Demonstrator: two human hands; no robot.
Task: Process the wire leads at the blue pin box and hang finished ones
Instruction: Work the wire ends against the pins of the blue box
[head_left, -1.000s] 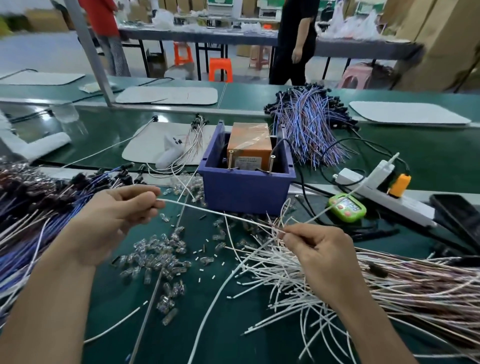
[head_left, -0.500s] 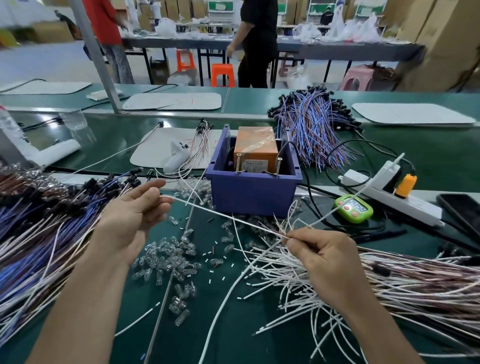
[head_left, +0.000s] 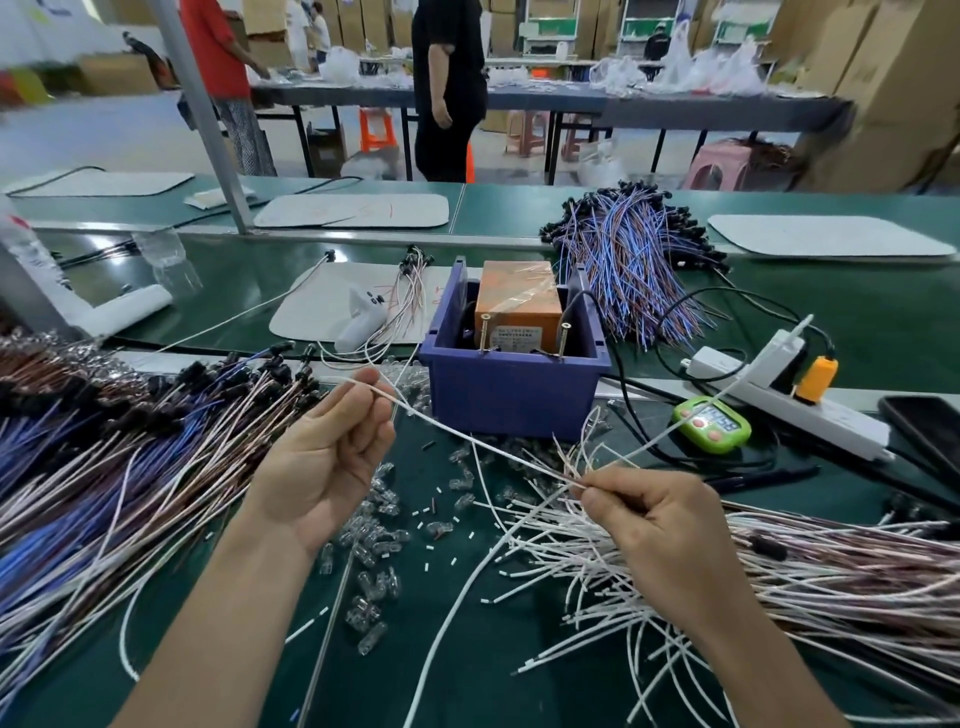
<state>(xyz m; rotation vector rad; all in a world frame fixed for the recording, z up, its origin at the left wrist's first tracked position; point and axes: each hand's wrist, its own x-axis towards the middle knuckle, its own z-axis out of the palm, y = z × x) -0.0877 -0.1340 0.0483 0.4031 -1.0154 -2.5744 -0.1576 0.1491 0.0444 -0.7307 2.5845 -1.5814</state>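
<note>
A thin white wire lead (head_left: 467, 440) stretches between both hands in front of the blue pin box (head_left: 514, 400). My left hand (head_left: 322, 462) is turned palm up left of the box, its curled fingers holding the lead's left end. My right hand (head_left: 654, 519) pinches the lead's other part between thumb and forefinger, just above a pile of loose white leads (head_left: 561, 587). Inside the box sit an orange block (head_left: 519, 304) and two upright metal pins (head_left: 483, 335).
A big heap of blue, brown and white leads with black ends (head_left: 104, 467) covers the left. Small clear caps (head_left: 374, 545) litter the green mat. On the right lie a green timer (head_left: 711, 423), a power strip (head_left: 800, 402) and a phone (head_left: 924, 431). Another wire bundle (head_left: 634, 275) lies behind the box.
My left hand has turned palm up and risen slightly, loosening and then re-curling its fingers on the lead's end. The right hand keeps its pinch almost in place.
</note>
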